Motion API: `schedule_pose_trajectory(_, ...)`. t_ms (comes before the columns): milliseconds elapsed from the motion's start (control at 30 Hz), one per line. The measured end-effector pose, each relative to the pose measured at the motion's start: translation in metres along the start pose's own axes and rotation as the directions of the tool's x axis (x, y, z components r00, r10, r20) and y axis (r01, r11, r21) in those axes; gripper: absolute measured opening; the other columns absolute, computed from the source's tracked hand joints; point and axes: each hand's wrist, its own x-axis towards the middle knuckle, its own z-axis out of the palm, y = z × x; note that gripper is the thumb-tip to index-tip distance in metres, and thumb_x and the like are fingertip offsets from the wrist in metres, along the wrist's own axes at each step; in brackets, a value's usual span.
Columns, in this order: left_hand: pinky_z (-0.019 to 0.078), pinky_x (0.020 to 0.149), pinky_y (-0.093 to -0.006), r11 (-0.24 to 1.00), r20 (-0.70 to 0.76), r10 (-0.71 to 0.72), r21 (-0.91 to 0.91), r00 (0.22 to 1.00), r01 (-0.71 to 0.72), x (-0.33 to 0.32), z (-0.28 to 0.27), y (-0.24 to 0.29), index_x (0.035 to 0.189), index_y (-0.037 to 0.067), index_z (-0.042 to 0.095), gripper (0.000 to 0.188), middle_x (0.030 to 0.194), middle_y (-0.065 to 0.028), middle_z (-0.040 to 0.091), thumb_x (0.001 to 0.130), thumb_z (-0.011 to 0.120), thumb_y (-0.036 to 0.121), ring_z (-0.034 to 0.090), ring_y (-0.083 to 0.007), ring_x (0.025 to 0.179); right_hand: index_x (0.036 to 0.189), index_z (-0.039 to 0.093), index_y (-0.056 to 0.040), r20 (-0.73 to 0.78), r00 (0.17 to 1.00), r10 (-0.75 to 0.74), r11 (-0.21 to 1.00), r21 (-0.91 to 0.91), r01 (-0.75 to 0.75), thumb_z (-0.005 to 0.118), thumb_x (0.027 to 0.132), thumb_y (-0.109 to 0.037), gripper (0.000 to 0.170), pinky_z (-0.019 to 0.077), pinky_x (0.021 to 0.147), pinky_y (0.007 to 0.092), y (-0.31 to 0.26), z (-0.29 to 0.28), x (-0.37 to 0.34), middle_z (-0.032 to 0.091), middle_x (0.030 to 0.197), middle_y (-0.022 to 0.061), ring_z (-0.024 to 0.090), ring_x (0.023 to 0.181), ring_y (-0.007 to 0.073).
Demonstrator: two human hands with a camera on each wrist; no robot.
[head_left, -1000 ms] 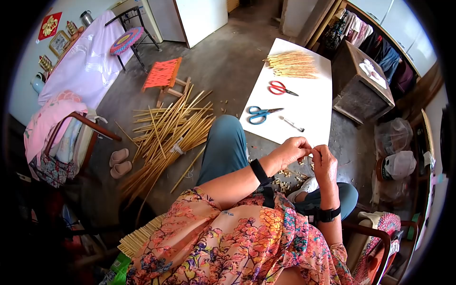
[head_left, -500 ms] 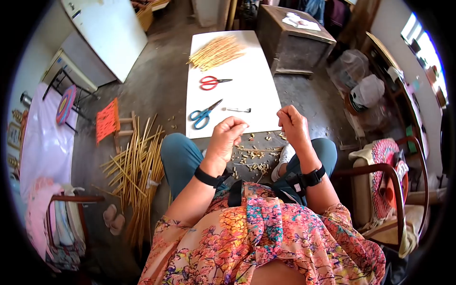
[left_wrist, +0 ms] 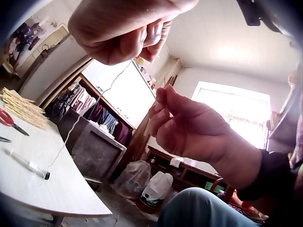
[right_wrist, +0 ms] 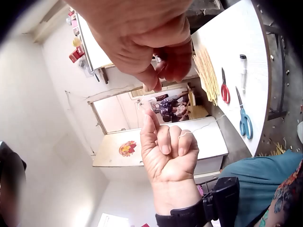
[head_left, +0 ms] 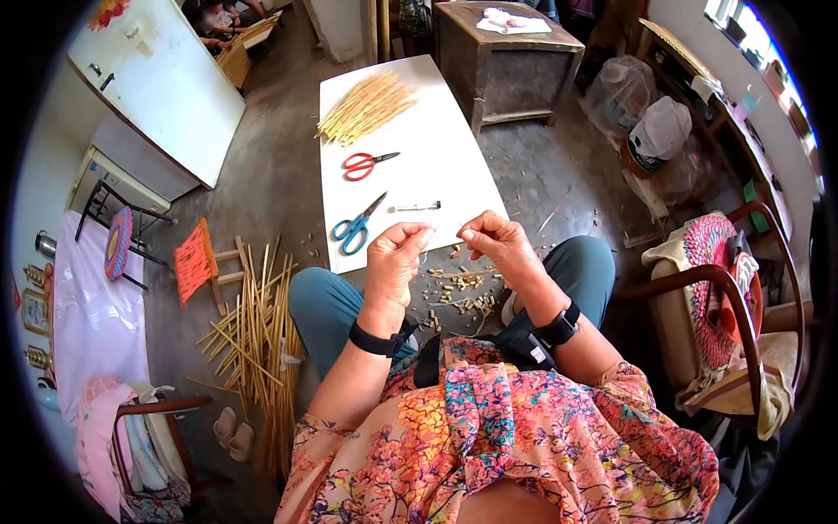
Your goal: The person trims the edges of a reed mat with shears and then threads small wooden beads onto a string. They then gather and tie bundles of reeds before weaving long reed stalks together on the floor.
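My left hand (head_left: 390,266) pinches a white thread (left_wrist: 111,88) between thumb and forefinger, its other fingers curled in. From that hand the thread trails down toward the white board (head_left: 445,113), and a short end (right_wrist: 141,103) shows at the fingertips in the right wrist view. Facing it, my right hand (head_left: 504,249) pinches a very thin needle (left_wrist: 164,81), which barely shows above the fingertips. A small gap separates the two hands, just past the board's near edge. On the board lie a clear tube (head_left: 415,207) with a black cap, blue-handled scissors (head_left: 352,234) and red-handled scissors (head_left: 360,166).
Cut straw stalks (head_left: 368,105) lie on the board's far end. Longer stalks (head_left: 253,332) are heaped on the floor at left, beside an orange stool (head_left: 197,262). Short straw bits (head_left: 463,293) litter the floor between my knees. An armchair (head_left: 729,288) stands at right.
One second ago the fingertips of both hands met. They parted widely, and now the right hand has come back in toward the left. The head view has swung to the right.
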Motion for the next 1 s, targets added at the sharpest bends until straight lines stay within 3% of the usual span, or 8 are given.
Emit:
schedule_pose_trajectory(233,0.0251,0.037,-0.0158,0.995,0.04,0.029,0.095,0.999,-0.032,-0.001,0.003,-0.004,0.085,0.003,0.064,0.009,0.068,0.0012,0.06,0.08,0.063,0.01,0.033,-0.0001,0.04,0.101,0.062,-0.0039,0.074,0.99,0.117,0.982,0.14,-0.126,0.06,0.085,-0.015,0.019,0.0446,0.059,0.0204,-0.014,0.007,0.002,0.056,0.074,-0.0019,0.051,0.064,0.006)
schedule_pose_trajectory(400,0.0254,0.037,-0.016,0.993,0.069,-0.004,0.118,0.998,-0.004,-0.002,0.002,-0.003,0.084,0.002,0.064,0.011,0.066,0.0013,0.059,0.078,0.063,0.012,0.034,-0.0004,0.041,0.106,0.06,-0.0044,0.284,0.914,0.29,0.796,0.459,-0.395,0.058,0.086,-0.015,0.023,0.0456,0.059,0.0211,-0.02,0.009,0.006,0.056,0.073,-0.0022,0.05,0.061,0.0064)
schedule_pose_trajectory(533,0.0255,0.038,-0.0161,0.989,0.113,-0.057,0.139,0.992,0.041,-0.002,-0.001,-0.003,0.083,0.002,0.063,0.012,0.064,0.0017,0.057,0.078,0.063,0.013,0.034,-0.001,0.041,0.096,0.062,-0.0051,0.334,0.902,0.274,0.779,0.473,-0.412,0.058,0.086,-0.015,0.015,0.0459,0.058,0.0215,-0.017,0.009,0.009,0.056,0.072,-0.0019,0.05,0.06,0.0059)
schedule_pose_trajectory(767,0.0274,0.04,-0.0169,0.994,0.088,-0.043,0.103,0.995,0.034,-0.003,-0.005,-0.003,0.081,0.003,0.063,0.008,0.061,0.0023,0.055,0.078,0.061,0.01,0.035,-0.0023,0.042,0.078,0.058,-0.0067,0.124,0.967,0.225,0.902,0.349,-0.254,0.062,0.083,-0.015,0.01,0.0439,0.055,0.0211,-0.018,0.01,0.01,0.055,0.065,-0.0022,0.051,0.056,0.0072)
schedule_pose_trajectory(833,0.0396,0.054,-0.0186,0.977,0.177,-0.037,0.212,0.984,-0.001,0.002,-0.011,-0.007,0.092,0.002,0.062,0.014,0.079,-0.0029,0.061,0.08,0.058,0.006,0.051,-0.0065,0.06,0.079,0.059,-0.0057,0.112,0.975,0.191,0.919,0.328,-0.218,0.062,0.082,-0.013,0.009,0.0428,0.054,0.021,-0.017,0.012,0.009,0.054,0.064,-0.0022,0.051,0.056,0.0076)
schedule_pose_trajectory(900,0.0418,0.064,-0.0208,0.953,0.151,0.085,0.275,0.985,-0.124,-0.002,0.0,-0.004,0.101,0.002,0.059,0.021,0.091,-0.0055,0.06,0.08,0.055,0.004,0.054,-0.0101,0.076,0.076,0.059,-0.0027,-0.024,1.0,-0.01,0.989,-0.151,0.006,0.063,0.08,-0.009,0.008,0.0417,0.053,0.0237,-0.016,0.015,0.009,0.055,0.065,0.0006,0.052,0.056,0.0095)
schedule_pose_trajectory(967,0.0428,0.086,-0.0273,0.945,0.205,0.179,0.237,0.962,-0.227,-0.003,0.002,-0.002,0.12,0.001,0.047,0.037,0.119,-0.0101,0.051,0.083,0.047,-0.001,0.05,-0.0176,0.109,0.074,0.059,-0.002,0.046,0.922,-0.385,0.796,-0.489,0.357,0.064,0.073,-0.005,0.006,0.0423,0.051,0.0314,-0.023,0.019,0.006,0.053,0.067,0.0095,0.054,0.057,0.0216)
schedule_pose_trajectory(1000,0.0438,0.086,-0.0281,0.987,0.255,0.103,0.095,0.961,-0.131,-0.003,0.003,-0.001,0.12,0.0,0.047,0.035,0.117,-0.0102,0.052,0.085,0.045,-0.001,0.051,-0.0176,0.107,0.073,0.059,-0.0024,0.069,0.907,-0.416,0.751,-0.536,0.386,0.063,0.073,-0.005,0.005,0.0426,0.05,0.0323,-0.023,0.022,0.005,0.053,0.066,0.01,0.054,0.057,0.0242)
